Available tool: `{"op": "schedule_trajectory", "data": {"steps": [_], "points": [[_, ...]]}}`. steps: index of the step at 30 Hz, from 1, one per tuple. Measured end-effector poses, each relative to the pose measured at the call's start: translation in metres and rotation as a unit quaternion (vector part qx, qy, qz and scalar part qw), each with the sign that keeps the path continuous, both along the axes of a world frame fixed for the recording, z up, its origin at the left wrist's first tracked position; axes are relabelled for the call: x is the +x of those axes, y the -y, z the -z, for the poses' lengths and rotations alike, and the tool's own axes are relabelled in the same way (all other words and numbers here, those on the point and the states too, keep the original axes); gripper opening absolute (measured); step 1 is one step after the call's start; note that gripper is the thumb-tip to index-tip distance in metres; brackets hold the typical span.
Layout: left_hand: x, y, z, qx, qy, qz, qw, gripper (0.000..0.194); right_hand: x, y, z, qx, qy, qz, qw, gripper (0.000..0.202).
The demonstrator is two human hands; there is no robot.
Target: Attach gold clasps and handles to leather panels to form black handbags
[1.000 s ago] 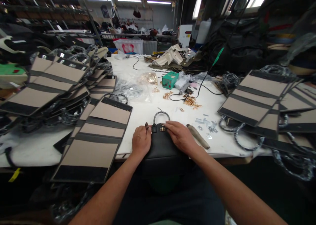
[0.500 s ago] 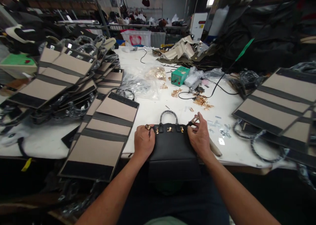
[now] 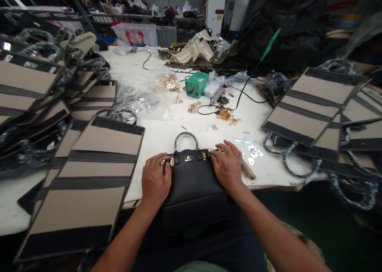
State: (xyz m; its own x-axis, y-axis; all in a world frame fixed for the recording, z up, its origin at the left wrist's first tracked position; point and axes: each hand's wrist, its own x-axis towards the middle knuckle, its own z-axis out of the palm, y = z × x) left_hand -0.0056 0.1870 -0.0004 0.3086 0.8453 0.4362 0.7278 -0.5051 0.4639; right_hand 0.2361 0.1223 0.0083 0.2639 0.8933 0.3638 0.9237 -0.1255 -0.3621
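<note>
We see 3 gold fittings (image 3: 188, 158) on the black handbag (image 3: 193, 188) between our fingers; metal parts (image 3: 226, 114) lie unattached beyond. Our left hand (image 3: 156, 180) clamps 1 corner; our right hand (image 3: 229, 170) touches another, grip unclear.

My bare left forearm (image 3: 127, 234) and bare right forearm (image 3: 271, 216) slant inward and forward. My bare left hand (image 3: 156, 180) is back-up, fingers curled in a grip; my bare right hand (image 3: 228, 168) angles leftward, thumb and forefinger tips close together, the other fingers bent and raised above them.
</note>
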Motion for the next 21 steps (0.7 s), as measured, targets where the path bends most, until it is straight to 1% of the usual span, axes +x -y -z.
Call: {"op": "schedule_trajectory", "data": {"steps": [3, 5, 9, 13, 17, 21], "points": [[0.001, -0.001, 0.0, 0.003, 0.011, 0.025, 1.0, 0.021, 0.003, -0.004, -0.007, -0.053, 0.001, -0.045, 0.998, 0.026], [0.001, -0.001, 0.001, 0.003, 0.018, 0.03, 0.999, 0.021, 0.004, -0.008, -0.015, -0.1, 0.002, -0.068, 0.993, 0.024], [0.001, 0.001, 0.001, 0.004, 0.022, 0.023, 0.999, 0.02, 0.001, -0.018, -0.038, -0.2, 0.028, -0.066, 0.977, 0.019], [0.001, 0.004, 0.003, -0.005, 0.028, 0.026, 0.999, 0.02, -0.004, -0.032, -0.055, -0.286, 0.08, -0.09, 0.951, 0.029], [-0.002, 0.008, 0.004, -0.015, 0.068, 0.043, 0.997, 0.021, -0.006, -0.044, -0.063, -0.354, 0.076, -0.106, 0.926, 0.032], [-0.006, 0.012, 0.005, 0.003, 0.1, 0.057, 0.993, 0.021, -0.012, -0.044, -0.064, -0.37, 0.083, -0.094, 0.92, 0.039]]}}
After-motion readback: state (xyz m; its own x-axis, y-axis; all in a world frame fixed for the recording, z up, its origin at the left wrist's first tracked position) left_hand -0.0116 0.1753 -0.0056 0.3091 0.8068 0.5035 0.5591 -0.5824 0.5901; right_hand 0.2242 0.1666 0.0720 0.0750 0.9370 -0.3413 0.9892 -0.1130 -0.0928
